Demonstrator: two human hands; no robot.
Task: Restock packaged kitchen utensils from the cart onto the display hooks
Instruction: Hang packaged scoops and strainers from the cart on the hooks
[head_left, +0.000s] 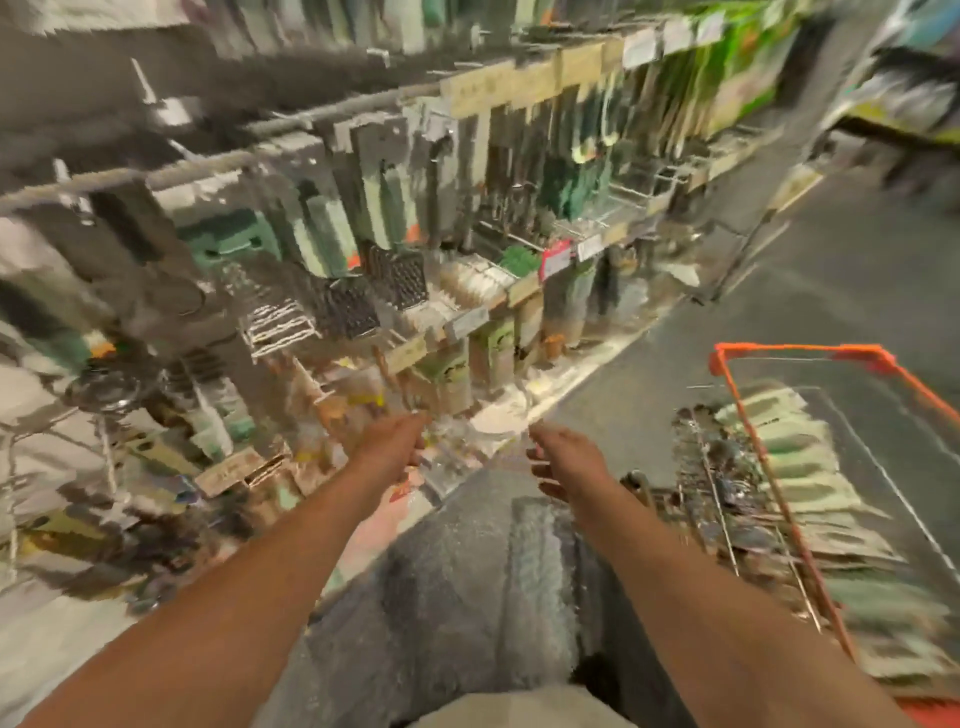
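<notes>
Both bare forearms reach forward from the bottom edge, over grey-trousered legs and a pale shirt hem, frame heavily motion-blurred. Left hand is stretched toward the lower part of the display, its fingers lost in the blur against some clear packaging; cannot tell whether they grip it or are just touching. Right hand is beside it, a bit apart, fingers spread and loosely extended, holding nothing visible. Orange-framed wire shopping cart stands at right on the grey floor, just beside the right forearm. Inside the cart lies a pile of packaged metal kitchen utensils on pale green backing cards, shiny metal ends toward the person, cards fanned toward the far side. Display rack with metal hooks fills the left and centre, running away diagonally to the upper right. Hanging on it: dark-carded utensils, mint-green packs, black and silver flat graters, wire whisk-like items; details too smeared to name further. Tan price-label strips run along the rails, 1 red tag lower down. Bottom shelf edge is white, meeting the floor near both hands.
</notes>
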